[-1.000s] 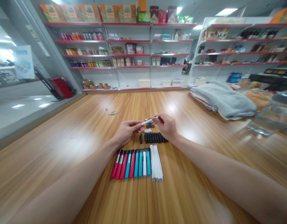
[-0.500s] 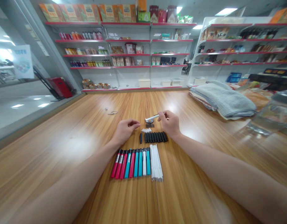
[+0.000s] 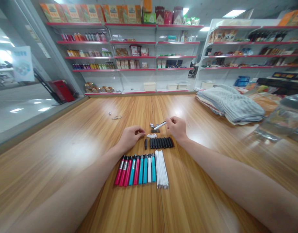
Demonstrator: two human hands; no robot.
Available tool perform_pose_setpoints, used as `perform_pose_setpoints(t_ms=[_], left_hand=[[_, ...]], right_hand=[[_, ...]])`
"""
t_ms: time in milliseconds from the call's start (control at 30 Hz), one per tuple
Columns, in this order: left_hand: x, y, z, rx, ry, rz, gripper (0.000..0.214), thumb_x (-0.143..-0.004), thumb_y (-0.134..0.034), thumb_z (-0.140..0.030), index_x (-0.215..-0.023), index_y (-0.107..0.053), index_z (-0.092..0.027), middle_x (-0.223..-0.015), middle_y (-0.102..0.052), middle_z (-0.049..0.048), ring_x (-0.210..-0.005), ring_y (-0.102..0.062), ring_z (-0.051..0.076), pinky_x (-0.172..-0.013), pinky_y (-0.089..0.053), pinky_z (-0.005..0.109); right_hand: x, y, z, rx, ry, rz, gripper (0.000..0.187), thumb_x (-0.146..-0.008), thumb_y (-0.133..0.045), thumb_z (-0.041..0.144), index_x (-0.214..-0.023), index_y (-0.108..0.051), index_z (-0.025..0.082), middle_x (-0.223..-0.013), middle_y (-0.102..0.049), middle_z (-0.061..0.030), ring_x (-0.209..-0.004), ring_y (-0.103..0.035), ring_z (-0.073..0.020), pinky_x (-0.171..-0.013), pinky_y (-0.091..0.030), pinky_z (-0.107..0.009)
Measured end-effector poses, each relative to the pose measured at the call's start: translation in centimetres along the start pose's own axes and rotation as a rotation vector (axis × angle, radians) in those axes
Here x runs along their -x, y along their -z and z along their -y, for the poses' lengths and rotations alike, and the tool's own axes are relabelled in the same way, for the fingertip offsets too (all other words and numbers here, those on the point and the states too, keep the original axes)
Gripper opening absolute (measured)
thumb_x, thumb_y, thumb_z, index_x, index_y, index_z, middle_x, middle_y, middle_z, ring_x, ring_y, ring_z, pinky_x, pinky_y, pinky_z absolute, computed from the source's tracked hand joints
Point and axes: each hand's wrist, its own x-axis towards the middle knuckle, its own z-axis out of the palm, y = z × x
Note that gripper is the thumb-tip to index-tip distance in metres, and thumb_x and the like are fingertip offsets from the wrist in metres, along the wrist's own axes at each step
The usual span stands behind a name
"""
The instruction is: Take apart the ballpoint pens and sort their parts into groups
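My right hand [image 3: 177, 127] is shut on a slim white pen barrel [image 3: 160, 125], whose tip points down and left above a small pile of metal pen parts [image 3: 153, 128]. My left hand [image 3: 131, 137] rests curled on the wooden table [image 3: 66, 145], holding nothing, nearest to a few small white pieces [image 3: 151, 136]. Below them lie a row of black pen sections [image 3: 160, 142] and one loose black piece [image 3: 146, 144]. Closer to me sit red, teal and white pen barrels [image 3: 135, 170] beside a bundle of thin white refills [image 3: 161, 169].
A small metal ring and wire [image 3: 115, 117] lie farther along the table. A folded grey striped cloth [image 3: 230, 105] and a clear plastic container [image 3: 282, 121] stand to the right. Red-edged store shelves [image 3: 129, 42] with packaged goods rise beyond the table.
My left hand has let go of the white barrel and drawn back to the left. My right hand keeps hold of it, and the barrel now tilts lower over the metal parts.
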Motion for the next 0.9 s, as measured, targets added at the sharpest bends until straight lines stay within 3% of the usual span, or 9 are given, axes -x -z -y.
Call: perform_pose_setpoints(t_ms=[233, 567, 900], left_hand=[[-0.06, 0.1, 0.2, -0.027, -0.06, 0.033, 0.015, -0.078, -0.064, -0.032, -0.077, -0.071, -0.019, -0.077, -0.066, 0.0037, -0.069, -0.056, 0.015, -0.068, -0.04, 0.027], [0.16, 0.36, 0.21, 0.071, -0.038, 0.071, 0.019, -0.08, -0.06, -0.026, -0.093, -0.071, -0.019, -0.084, -0.068, 0.0052, -0.074, -0.059, 0.016, -0.069, -0.044, 0.027], [0.17, 0.03, 0.1, 0.119, -0.032, 0.045, 0.019, -0.077, -0.064, -0.032, -0.088, -0.073, -0.02, -0.081, -0.069, 0.0052, -0.07, -0.057, 0.016, -0.066, -0.043, 0.026]], right_hand=[[-0.24, 0.05, -0.47, 0.101, -0.036, 0.008, 0.032, -0.076, -0.05, 0.037, -0.053, -0.059, 0.017, -0.049, -0.058, -0.0008, -0.05, -0.049, -0.0127, -0.051, -0.031, -0.025], [-0.3, 0.13, -0.47, 0.154, -0.037, -0.009, 0.031, -0.072, -0.053, 0.037, -0.047, -0.054, 0.018, -0.046, -0.053, 0.0008, -0.049, -0.046, -0.0126, -0.049, -0.028, -0.026], [-0.42, 0.09, -0.35, 0.205, -0.03, -0.038, 0.031, -0.071, -0.054, 0.035, -0.045, -0.05, 0.019, -0.044, -0.045, 0.0028, -0.046, -0.04, -0.011, -0.049, -0.025, -0.027]])
